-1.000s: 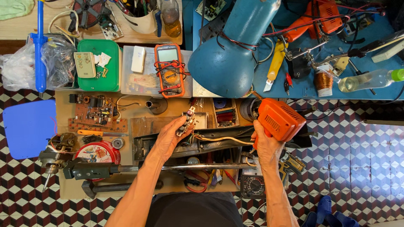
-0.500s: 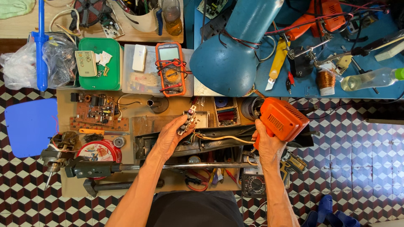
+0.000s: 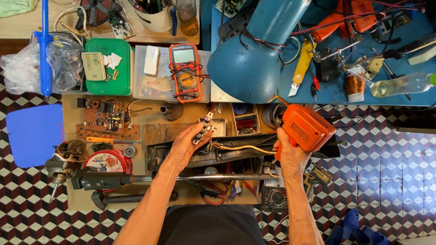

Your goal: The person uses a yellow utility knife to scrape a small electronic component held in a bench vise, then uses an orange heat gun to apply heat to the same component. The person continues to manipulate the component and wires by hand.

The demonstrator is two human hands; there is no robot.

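Left hand (image 3: 184, 147) of mine pinches a small switch block (image 3: 205, 129) with trailing wires above the long black casing (image 3: 227, 152) on the workbench; my right hand (image 3: 290, 156) grips the orange soldering gun (image 3: 306, 127) just beside it.

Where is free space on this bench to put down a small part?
Bare wood shows between the brown circuit board and the small black funnel. Around the left hand and right hand it is crowded, as is the blue table.
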